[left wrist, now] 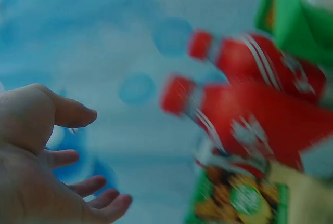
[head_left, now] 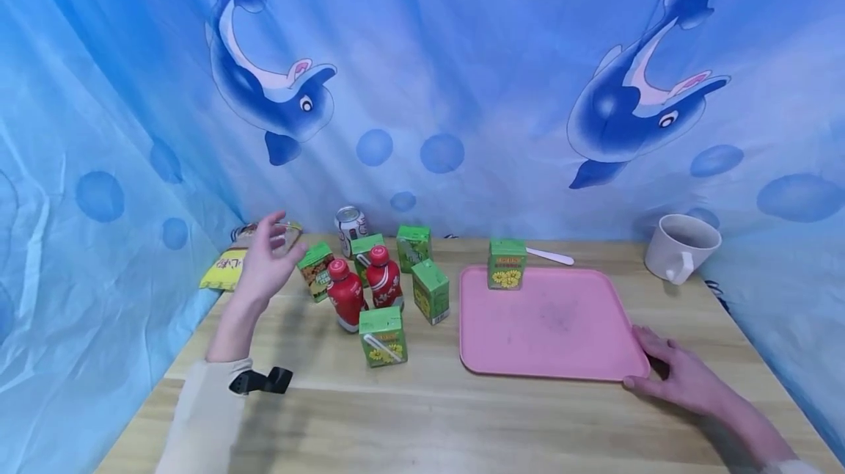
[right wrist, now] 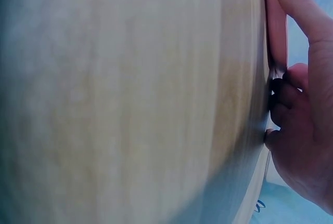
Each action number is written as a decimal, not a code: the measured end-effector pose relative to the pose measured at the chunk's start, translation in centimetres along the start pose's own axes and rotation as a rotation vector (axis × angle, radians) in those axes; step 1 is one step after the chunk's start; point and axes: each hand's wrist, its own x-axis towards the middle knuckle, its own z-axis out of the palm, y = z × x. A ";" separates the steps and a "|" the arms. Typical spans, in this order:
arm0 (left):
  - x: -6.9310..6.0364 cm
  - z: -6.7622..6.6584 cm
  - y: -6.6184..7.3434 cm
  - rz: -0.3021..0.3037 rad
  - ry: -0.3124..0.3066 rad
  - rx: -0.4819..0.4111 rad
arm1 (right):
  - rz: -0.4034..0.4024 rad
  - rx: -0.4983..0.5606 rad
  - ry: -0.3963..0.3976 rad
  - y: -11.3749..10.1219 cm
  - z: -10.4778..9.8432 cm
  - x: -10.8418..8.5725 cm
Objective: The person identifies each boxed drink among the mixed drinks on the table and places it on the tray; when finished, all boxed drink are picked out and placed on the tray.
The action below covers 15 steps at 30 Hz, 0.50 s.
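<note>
My left hand (head_left: 267, 265) is raised in the air with nothing in it, its fingers loosely bent. Right of it stand two red bottles (head_left: 346, 296) among several green drink cartons (head_left: 431, 292); the left wrist view shows the bottles (left wrist: 244, 120) blurred, beyond the fingertips. My right hand (head_left: 683, 378) holds the near right corner of a pink tray (head_left: 554, 327), thumb on the front edge and fingers along the right side. In the right wrist view the thumb touches the tray's rim (right wrist: 277, 26). One green carton (head_left: 507, 265) stands upright at the tray's back left.
Behind the cartons is a silver can (head_left: 350, 228). A yellow snack bag (head_left: 224, 268) lies at the far left, partly hidden by my left hand. A white plastic spoon (head_left: 551, 256) lies behind the tray, and a white mug (head_left: 681, 246) stands back right. Blue curtains surround the wooden table (head_left: 422, 423).
</note>
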 end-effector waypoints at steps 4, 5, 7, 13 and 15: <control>0.5 0.3 -3.4 -0.136 -0.045 0.061 | 0.018 0.002 -0.009 -0.1 0.3 -0.5; 0.6 0.4 -4.0 -0.159 -0.053 0.066 | 0.015 0.003 -0.008 -0.1 0.4 -0.5; 0.8 0.5 -5.1 -0.195 -0.066 0.062 | 0.010 -0.004 0.003 -0.1 0.4 -0.3; 1.4 1.1 -7.4 -0.251 -0.095 0.021 | 0.021 -0.001 -0.002 0.1 0.3 0.1; 1.5 1.4 -8.1 -0.246 -0.092 0.007 | 0.031 -0.001 -0.008 0.1 0.2 0.3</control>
